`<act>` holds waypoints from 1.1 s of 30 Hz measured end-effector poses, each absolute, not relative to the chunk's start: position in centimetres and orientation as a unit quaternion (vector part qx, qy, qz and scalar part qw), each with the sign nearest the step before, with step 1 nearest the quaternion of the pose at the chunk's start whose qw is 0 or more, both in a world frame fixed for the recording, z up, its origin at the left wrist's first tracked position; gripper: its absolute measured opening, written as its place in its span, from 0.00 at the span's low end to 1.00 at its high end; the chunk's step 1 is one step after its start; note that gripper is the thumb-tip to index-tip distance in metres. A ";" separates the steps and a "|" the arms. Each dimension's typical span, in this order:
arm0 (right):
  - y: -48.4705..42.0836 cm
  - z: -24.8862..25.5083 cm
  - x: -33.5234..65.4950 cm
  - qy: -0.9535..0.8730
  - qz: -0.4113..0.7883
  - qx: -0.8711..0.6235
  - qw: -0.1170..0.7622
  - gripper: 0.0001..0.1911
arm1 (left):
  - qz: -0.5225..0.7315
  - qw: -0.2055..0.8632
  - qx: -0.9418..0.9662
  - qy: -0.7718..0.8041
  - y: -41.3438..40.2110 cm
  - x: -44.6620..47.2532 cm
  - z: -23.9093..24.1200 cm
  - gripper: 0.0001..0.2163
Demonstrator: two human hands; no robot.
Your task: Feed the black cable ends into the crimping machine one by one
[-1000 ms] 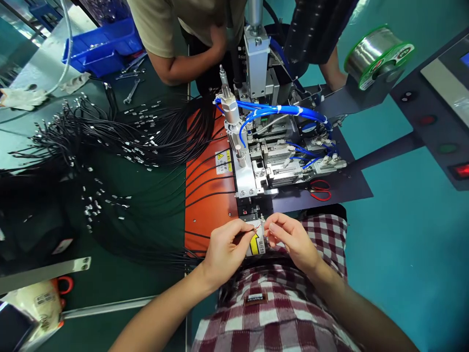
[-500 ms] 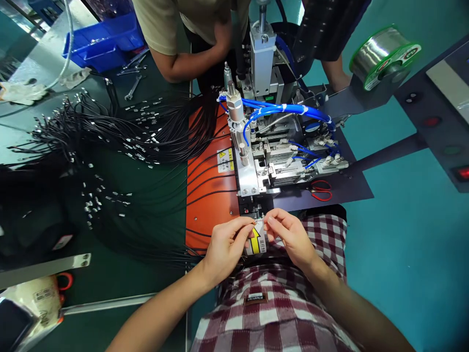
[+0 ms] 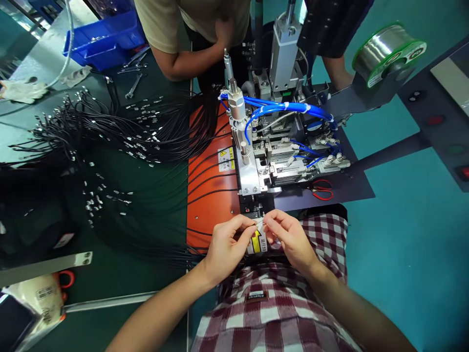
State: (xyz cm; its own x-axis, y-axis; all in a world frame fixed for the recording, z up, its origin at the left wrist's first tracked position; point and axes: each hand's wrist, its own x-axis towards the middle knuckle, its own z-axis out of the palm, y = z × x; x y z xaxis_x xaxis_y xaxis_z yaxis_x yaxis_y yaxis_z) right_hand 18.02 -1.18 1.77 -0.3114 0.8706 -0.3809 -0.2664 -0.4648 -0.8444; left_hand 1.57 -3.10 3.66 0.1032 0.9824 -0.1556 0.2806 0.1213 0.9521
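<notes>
Just past the near right corner of the orange plate [image 3: 210, 210], the left hand [image 3: 229, 244] and right hand [image 3: 293, 240] pinched what looked like thin wires [image 3: 260, 222], probably straightening them, which next called for gentle pulls.

I have left hand [image 3: 227, 245] and right hand [image 3: 293, 238] just before machine [image 3: 249, 180]. Left of machine: cable pile [image 3: 110, 128] on table [image 3: 146, 281]; wrench [image 3: 134, 86], bin [image 3: 104, 57] farther back. Scissors [image 3: 323, 197] before machine's right part. Wire spool [image 3: 384, 48] right, toward back. Co-worker [image 3: 159, 24] behind, leftward.
</notes>
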 end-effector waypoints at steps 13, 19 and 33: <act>-1.5 4.5 19.3 -0.645 0.431 -0.497 0.389 0.06 | 0.288 0.156 0.793 0.515 -3.4 1.2 3.6 0.06; -1.8 4.2 19.0 -0.722 0.349 -0.463 0.377 0.09 | 0.245 0.019 0.840 0.484 -3.5 1.3 3.7 0.05; -3.0 0.7 18.7 -0.652 0.401 -0.498 0.407 0.06 | 0.329 0.185 0.750 0.543 -3.2 1.4 2.6 0.03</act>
State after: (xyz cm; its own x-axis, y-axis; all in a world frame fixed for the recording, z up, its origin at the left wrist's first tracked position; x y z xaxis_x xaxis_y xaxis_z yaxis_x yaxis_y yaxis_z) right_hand 18.72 -3.01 0.73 -0.1720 0.9762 0.1323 0.3235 0.1829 -0.9284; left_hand 1.38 -3.16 2.55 0.1945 0.9359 0.2937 0.6927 -0.3431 0.6345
